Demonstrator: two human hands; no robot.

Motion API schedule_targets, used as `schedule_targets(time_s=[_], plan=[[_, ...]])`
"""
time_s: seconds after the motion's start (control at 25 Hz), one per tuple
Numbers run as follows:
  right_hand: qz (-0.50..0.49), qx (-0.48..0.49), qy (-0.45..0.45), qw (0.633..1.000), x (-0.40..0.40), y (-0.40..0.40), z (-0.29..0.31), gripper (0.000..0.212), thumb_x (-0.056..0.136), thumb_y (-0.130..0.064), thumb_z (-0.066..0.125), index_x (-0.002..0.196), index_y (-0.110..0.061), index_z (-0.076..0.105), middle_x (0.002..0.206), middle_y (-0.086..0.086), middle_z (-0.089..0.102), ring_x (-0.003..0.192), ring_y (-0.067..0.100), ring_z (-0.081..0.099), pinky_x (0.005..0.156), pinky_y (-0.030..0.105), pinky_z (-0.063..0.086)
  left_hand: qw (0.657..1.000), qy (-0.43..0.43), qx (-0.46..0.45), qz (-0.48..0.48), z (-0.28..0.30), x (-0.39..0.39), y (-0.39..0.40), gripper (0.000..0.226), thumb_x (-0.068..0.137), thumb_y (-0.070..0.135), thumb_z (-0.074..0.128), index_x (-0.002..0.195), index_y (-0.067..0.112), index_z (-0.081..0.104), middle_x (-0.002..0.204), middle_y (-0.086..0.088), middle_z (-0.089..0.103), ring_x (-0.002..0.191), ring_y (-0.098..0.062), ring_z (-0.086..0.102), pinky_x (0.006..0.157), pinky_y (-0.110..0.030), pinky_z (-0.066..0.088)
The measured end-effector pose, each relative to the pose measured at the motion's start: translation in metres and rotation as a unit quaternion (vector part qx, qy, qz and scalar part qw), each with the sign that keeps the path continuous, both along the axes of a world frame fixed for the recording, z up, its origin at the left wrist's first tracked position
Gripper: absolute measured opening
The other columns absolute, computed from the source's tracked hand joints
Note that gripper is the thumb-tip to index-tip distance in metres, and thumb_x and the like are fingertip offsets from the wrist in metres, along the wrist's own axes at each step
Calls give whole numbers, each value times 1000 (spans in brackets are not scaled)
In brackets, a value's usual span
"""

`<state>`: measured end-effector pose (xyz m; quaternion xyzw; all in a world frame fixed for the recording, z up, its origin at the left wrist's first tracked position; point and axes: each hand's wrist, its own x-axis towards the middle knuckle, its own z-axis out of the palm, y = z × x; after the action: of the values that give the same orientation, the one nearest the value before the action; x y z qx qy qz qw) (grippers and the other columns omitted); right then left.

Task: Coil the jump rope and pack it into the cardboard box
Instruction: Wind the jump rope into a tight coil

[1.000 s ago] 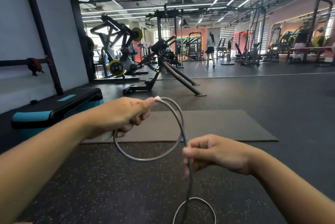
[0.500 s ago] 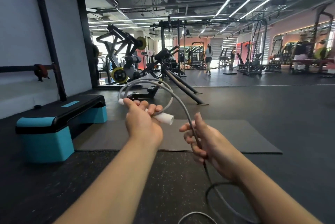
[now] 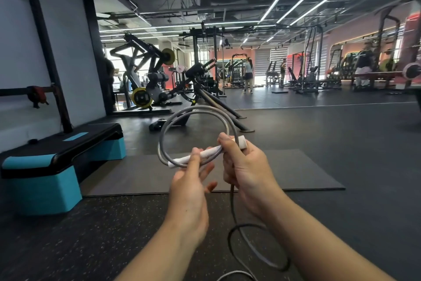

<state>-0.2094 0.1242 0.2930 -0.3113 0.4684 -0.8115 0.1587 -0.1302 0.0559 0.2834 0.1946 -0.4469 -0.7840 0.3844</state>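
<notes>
A grey jump rope (image 3: 196,108) with a white handle (image 3: 206,154) is held up in front of me, wound into two round loops. My left hand (image 3: 190,187) pinches the handle and the loops from below, fingers partly spread. At the handle's right end my right hand (image 3: 245,170) grips the handle and the rope. The free rope hangs down from my right hand and curls on the floor (image 3: 255,255). No cardboard box is in view.
A grey mat (image 3: 296,171) lies on the black gym floor ahead. A teal and black step platform (image 3: 57,164) stands at the left. Weight machines (image 3: 148,84) fill the back, with people standing far off.
My right hand moved up and left to the handle and closed on it. A second loop formed above my hands. The handle tilted, its right end higher.
</notes>
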Motion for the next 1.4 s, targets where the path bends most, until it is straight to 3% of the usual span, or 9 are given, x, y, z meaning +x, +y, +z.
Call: schedule_targets(time_s=[0.16, 0.28, 0.4, 0.52, 0.72, 0.84, 1.0, 1.28, 1.4], plan=[[31, 190, 211, 958, -26, 26, 18, 25, 99, -28, 67, 81, -15, 55, 51, -6, 36, 43, 10, 28, 43, 24, 28, 912, -191, -296, 210, 16, 28, -34, 118, 69, 23, 88, 156, 34, 10, 164, -8, 17, 147, -31, 26, 117, -53, 29], [80, 273, 286, 915, -35, 42, 38, 27, 99, -28, 67, 82, -9, 56, 54, -2, 36, 48, 13, 30, 48, 30, 29, 520, -206, -784, 270, 50, 34, -44, 119, 70, 32, 83, 160, 34, 4, 169, -3, -2, 155, -28, 2, 121, -56, 12], [89, 318, 347, 878, -34, 43, 47, 35, 98, -26, 69, 79, -1, 54, 54, -3, 40, 49, 12, 37, 49, 28, 35, 340, -222, -895, 182, 87, 18, -34, 113, 75, 35, 76, 159, 33, 1, 169, -4, 7, 154, -31, 12, 121, -54, 22], [83, 329, 366, 866, -33, 46, 48, 23, 96, -18, 71, 78, -12, 59, 58, 0, 44, 51, 11, 39, 49, 28, 36, 401, -256, -879, -28, 89, 4, -35, 71, 93, 24, 64, 153, 35, 27, 123, 6, 65, 102, -10, 60, 87, -24, 48], [79, 337, 349, 871, -35, 49, 45, 17, 96, -14, 68, 82, -13, 58, 58, -4, 45, 50, 11, 38, 48, 25, 35, 498, -265, -820, -99, 69, 7, -52, 29, 105, 31, 40, 134, 32, 42, 74, 8, 58, 60, -6, 51, 59, -22, 40], [34, 351, 361, 863, -37, 44, 41, 16, 97, -16, 66, 84, -7, 59, 60, -4, 44, 53, 13, 37, 50, 28, 35, 555, -236, -795, -66, 63, 10, -47, 54, 106, 24, 39, 150, 48, 20, 78, 10, 60, 62, -7, 56, 60, -22, 46], [60, 372, 376, 846, -35, 43, 41, 17, 103, -16, 57, 96, -2, 62, 73, 7, 71, 51, 8, 44, 51, 26, 39, 447, -281, -849, 27, 57, 9, -42, 73, 101, 8, 45, 146, 53, 10, 115, 8, 44, 58, -13, 53, 53, -38, 52], [90, 369, 412, 828, -34, 39, 45, 13, 99, -5, 57, 92, -16, 58, 80, 1, 68, 64, -5, 60, 63, 11, 45, 409, -271, -871, 21, 58, 10, -41, 52, 104, 27, 44, 144, 41, 14, 126, 10, 41, 65, -21, 61, 60, -42, 54], [87, 380, 421, 819, -37, 34, 40, 36, 94, -17, 64, 127, -9, 51, 88, 4, 74, 83, 7, 69, 85, 31, 56, 544, -271, -789, -90, 59, 15, -42, 35, 102, 42, 46, 133, 37, 31, 116, 15, 59, 95, -13, 65, 84, -37, 51]])
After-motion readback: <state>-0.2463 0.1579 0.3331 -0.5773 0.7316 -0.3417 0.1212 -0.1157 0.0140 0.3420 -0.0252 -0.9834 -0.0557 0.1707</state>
